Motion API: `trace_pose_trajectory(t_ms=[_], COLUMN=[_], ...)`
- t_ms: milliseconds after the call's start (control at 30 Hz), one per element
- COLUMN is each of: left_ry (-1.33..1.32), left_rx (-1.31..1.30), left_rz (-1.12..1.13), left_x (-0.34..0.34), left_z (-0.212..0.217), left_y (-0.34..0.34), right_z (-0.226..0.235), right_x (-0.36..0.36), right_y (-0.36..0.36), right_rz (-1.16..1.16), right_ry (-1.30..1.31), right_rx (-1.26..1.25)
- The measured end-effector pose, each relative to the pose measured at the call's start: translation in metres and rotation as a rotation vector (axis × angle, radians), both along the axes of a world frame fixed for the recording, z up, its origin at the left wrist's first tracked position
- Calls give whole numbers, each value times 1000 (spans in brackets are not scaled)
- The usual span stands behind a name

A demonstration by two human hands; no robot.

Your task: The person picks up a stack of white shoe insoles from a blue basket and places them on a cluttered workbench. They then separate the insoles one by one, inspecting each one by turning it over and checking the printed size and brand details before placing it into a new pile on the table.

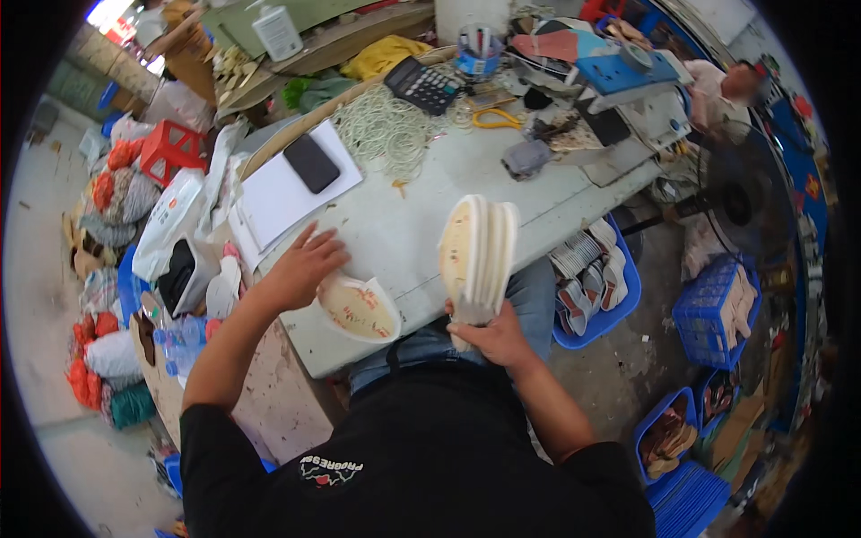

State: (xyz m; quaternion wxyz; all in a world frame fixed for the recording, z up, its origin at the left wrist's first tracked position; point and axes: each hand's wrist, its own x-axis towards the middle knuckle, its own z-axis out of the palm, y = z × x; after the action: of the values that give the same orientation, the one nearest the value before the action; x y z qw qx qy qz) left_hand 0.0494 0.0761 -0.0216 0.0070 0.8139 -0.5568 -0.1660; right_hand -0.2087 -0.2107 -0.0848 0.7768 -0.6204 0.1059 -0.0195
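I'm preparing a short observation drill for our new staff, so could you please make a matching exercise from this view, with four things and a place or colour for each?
Things
1. stack of pale sole-shaped pieces
2. single pale piece
3. phone
4. pliers

Places or colours
A. lying on white paper
B. yellow-orange handles
C. gripped at its lower end by the right hand
D. at the near edge of the table, by the left hand

Right pairs: 1-C, 2-D, 3-A, 4-B
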Motion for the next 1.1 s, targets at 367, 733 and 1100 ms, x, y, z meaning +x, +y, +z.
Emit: trace_pose_trajectory(t_ms=[367,733,1100], left_ry=[1455,81,111], left_rx=[-1051,-361,-258], left_rz=[614,-73,-182], left_x=[-108,-24,23], left_z=[13,20,-24], left_y=[-131,-131,-141], right_z=[44,-36,-248], right_x=[82,-52,27], right_y=[50,5,21], right_rz=[-269,12,1074], right_ry=[-362,-24,420], right_rx=[-646,-650,-882])
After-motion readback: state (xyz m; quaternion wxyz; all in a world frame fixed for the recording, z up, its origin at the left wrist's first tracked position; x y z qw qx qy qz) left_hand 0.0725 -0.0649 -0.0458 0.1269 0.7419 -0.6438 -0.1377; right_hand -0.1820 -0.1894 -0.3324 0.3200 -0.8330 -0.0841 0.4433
